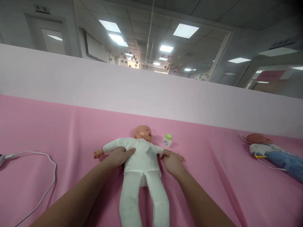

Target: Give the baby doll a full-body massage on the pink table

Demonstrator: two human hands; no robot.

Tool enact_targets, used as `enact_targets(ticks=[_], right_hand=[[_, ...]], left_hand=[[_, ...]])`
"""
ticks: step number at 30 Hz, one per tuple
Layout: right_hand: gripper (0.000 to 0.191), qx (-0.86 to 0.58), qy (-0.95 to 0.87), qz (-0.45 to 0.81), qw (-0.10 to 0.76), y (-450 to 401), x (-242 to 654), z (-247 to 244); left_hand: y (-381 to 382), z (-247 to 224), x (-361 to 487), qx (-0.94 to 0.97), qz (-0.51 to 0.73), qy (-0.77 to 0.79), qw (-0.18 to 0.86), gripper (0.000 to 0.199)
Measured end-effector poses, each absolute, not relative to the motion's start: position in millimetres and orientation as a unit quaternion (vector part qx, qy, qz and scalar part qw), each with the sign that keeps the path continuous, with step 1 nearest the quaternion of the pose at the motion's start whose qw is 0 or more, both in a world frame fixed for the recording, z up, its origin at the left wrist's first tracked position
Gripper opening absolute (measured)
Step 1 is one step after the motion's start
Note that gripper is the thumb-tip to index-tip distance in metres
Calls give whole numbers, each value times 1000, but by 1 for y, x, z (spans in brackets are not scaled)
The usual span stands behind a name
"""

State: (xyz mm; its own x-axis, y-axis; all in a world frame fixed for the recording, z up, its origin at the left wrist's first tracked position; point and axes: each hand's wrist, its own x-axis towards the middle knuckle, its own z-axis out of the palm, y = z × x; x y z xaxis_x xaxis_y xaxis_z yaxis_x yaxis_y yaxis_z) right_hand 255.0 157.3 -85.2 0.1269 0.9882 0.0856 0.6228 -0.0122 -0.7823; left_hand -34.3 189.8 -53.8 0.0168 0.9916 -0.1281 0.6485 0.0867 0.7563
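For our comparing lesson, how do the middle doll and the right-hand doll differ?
The middle doll wears all white; the right-hand doll has blue cloth too. The left hand and right hand touch the middle doll, neither the right-hand doll. Both dolls lie on the pink sheet.

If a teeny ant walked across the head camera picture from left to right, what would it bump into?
White cable → the person's left hand → the head of the doll in white → little bottle with a green cap → doll in blue.
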Motion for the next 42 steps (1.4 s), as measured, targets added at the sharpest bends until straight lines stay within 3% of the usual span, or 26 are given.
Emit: enact_targets(ticks=[6, 11, 13, 17, 23, 29, 34, 42], right_hand=[[15, -629, -621, 262, 389, 155, 255, -80], [9, -594, -639, 261, 413, 158, 241, -92], [9, -589, -642, 256, 418, 158, 236, -98], [10, -588, -646, 239, 423, 159, 230, -106], [9, -582, -648, 250, 423, 166, 229, -116], [9, -574, -630, 279, 442, 167, 231, -120], [21, -584, -605, 294, 455, 170, 237, -100], [27, -599, -585, 268, 476, 228, 237, -66]], left_hand=[[184, -42, -38, 719, 138, 660, 167, 60], [172, -43, -26, 729, 213, 649, 54, 39], [168, -48, -20, 748, 252, 614, 22, 46], [168, -62, -13, 793, 258, 548, 61, 65], [182, -75, -14, 796, 223, 550, 121, 69], [185, -71, -15, 799, 221, 543, 132, 68], [194, -59, -13, 791, 237, 551, 123, 53], [238, -31, 14, 705, 368, 577, 188, 47]])
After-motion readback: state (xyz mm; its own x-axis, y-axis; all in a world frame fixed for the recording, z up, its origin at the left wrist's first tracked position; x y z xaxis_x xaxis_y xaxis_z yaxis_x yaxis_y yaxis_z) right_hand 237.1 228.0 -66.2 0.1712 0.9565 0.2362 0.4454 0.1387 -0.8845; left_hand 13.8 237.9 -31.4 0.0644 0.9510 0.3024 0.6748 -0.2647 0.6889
